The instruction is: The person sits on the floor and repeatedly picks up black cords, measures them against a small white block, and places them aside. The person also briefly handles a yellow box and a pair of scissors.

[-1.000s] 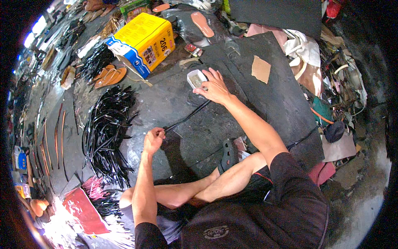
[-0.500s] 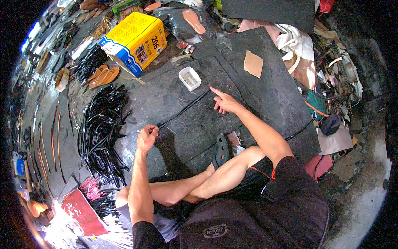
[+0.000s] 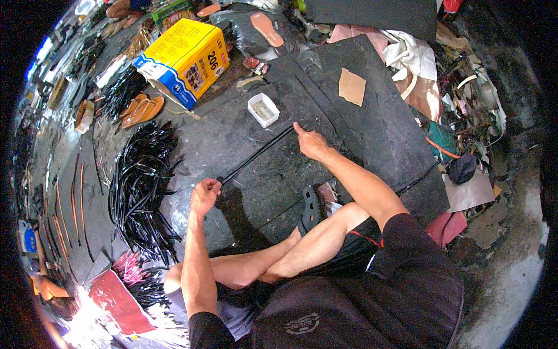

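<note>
A thin black strip [image 3: 258, 152] is stretched in a straight diagonal line between my hands, just above the dark floor sheet [image 3: 383, 134]. My left hand [image 3: 204, 196] pinches its nearer left end, fingers curled in. At the far right end my right hand [image 3: 311, 143] has its fingers folded and grips the strip, with the thumb uppermost. A small white tray [image 3: 268, 121] stands beyond the strip, close to my right hand. Left of my left hand lies a heap of loose glossy black strips [image 3: 142, 195].
A yellow and blue box [image 3: 186, 55] and brown sandals [image 3: 143, 110] are at the far left. A tan cardboard piece [image 3: 352, 87] lies on the sheet. Scraps [image 3: 459, 134] crowd the right side. My crossed legs [image 3: 314, 250] are in front of me.
My right index finger, stretched out along the strip before, is now folded in, and the hand grips the end. The strip looks straighter. My left hand stays nearly in place.
</note>
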Tool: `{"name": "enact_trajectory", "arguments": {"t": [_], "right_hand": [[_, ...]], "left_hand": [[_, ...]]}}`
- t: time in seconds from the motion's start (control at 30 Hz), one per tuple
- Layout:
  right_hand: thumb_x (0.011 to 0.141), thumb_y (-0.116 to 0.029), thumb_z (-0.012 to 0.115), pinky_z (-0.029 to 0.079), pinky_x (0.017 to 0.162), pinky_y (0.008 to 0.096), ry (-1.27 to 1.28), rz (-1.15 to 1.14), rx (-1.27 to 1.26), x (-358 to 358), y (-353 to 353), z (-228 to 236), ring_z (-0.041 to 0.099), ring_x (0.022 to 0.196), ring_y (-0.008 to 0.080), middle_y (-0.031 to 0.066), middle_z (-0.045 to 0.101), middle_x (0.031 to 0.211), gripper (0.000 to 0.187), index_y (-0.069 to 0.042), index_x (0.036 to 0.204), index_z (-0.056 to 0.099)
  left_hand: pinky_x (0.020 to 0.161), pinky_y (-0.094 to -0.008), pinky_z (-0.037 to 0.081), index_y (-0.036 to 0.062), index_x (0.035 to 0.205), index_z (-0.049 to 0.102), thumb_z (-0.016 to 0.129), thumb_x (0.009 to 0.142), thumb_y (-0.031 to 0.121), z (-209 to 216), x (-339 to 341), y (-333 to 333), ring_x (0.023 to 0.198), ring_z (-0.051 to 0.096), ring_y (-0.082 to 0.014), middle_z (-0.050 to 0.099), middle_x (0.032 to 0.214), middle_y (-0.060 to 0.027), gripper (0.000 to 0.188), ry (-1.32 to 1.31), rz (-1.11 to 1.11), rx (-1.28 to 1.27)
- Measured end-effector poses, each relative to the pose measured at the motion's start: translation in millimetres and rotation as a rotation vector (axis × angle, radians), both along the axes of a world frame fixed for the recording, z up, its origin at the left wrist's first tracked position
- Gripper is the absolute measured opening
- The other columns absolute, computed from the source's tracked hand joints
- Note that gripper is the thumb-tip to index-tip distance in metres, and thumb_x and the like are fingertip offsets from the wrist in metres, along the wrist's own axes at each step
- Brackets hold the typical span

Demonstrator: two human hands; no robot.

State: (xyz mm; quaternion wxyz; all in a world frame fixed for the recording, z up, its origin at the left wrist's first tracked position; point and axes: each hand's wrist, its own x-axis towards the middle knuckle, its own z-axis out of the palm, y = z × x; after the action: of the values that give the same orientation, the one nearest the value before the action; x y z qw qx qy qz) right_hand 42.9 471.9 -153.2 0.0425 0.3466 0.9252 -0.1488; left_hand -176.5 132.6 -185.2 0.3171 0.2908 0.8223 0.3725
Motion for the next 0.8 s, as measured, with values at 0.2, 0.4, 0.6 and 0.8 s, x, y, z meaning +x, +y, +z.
{"name": "enact_trajectory", "arguments": {"t": [0.2,0.4,0.6,0.8], "right_hand": [[0.093,-0.03,0.064,0.052,0.079,0.0485,0.401,0.057,0.014,-21,3,34,0.065,0.087,0.0421,0.0224,0.067,0.102,0.054,-0.013,0.143,0.049],[0.08,-0.026,0.077,0.027,0.113,0.0521,0.332,0.311,0.268,-74,-2,49,0.035,0.136,0.037,0.0138,0.047,0.139,0.04,-0.017,0.118,0.069],[0.083,-0.017,0.068,0.017,0.118,0.0587,0.275,0.461,0.367,-97,7,38,0.028,0.142,0.0404,0.0178,0.047,0.139,0.018,-0.013,0.1,0.067],[0.091,-0.012,0.061,0.054,0.075,0.0412,0.525,0.112,-0.065,-47,-13,41,0.066,0.087,0.0262,0.014,0.065,0.099,0.043,-0.014,0.133,0.051]], "left_hand": [[0.077,-0.0362,0.053,0.0027,0.104,0.071,0.063,0.091,0.03,9,2,1,0.083,0.072,-0.024,0.075,0.085,-0.0122,0.031,0.021,0.013,-0.032],[0.076,-0.0364,0.053,0.0026,0.102,0.071,0.062,0.091,0.029,7,0,1,0.082,0.072,-0.0237,0.074,0.083,-0.0121,0.03,0.023,0.013,-0.024],[0.076,-0.0358,0.053,0.0027,0.102,0.071,0.062,0.092,0.028,-6,-3,0,0.081,0.072,-0.023,0.074,0.083,-0.0107,0.028,-0.032,-0.016,-0.004],[0.077,-0.0354,0.053,0.004,0.102,0.072,0.061,0.091,0.027,-4,-3,1,0.082,0.072,-0.0229,0.075,0.084,-0.0107,0.028,-0.047,0.014,-0.033]]}}
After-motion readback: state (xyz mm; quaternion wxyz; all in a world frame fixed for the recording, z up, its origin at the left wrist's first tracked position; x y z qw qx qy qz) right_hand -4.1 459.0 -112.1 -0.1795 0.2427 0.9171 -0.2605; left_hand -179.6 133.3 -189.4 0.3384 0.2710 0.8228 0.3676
